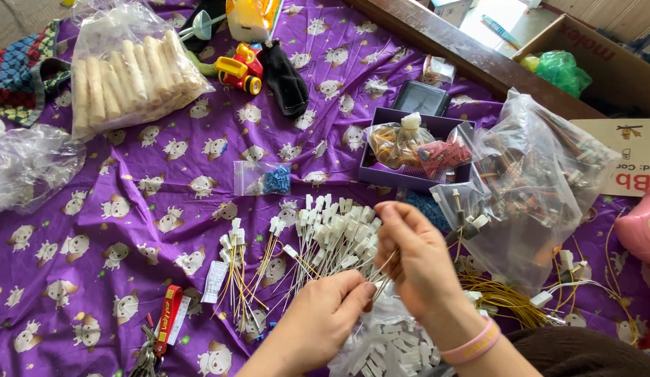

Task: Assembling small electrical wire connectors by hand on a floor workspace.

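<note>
My left hand [325, 318] grips the lower ends of a fanned bundle of thin yellow and white wires with white plastic connectors [339, 234]. My right hand [416, 262] pinches wires of the same bundle from the right, fingers curled near the connector heads. A pink wristband sits on my right wrist [471, 345]. Two smaller bunches of the same connector wires [234, 272] lie on the purple patterned cloth [129, 209] just left of my hands. A clear bag of white connectors [388, 345] lies under my wrists.
A large clear bag of wired parts [541, 188] and loose yellow wires [506, 300] sit right. A purple box [409, 150] holds small bags. A small bag of blue pieces [266, 180], a roll-filled bag [129, 70], a toy vehicle [242, 68], keys [157, 335] and a cardboard box [597, 59] lie around.
</note>
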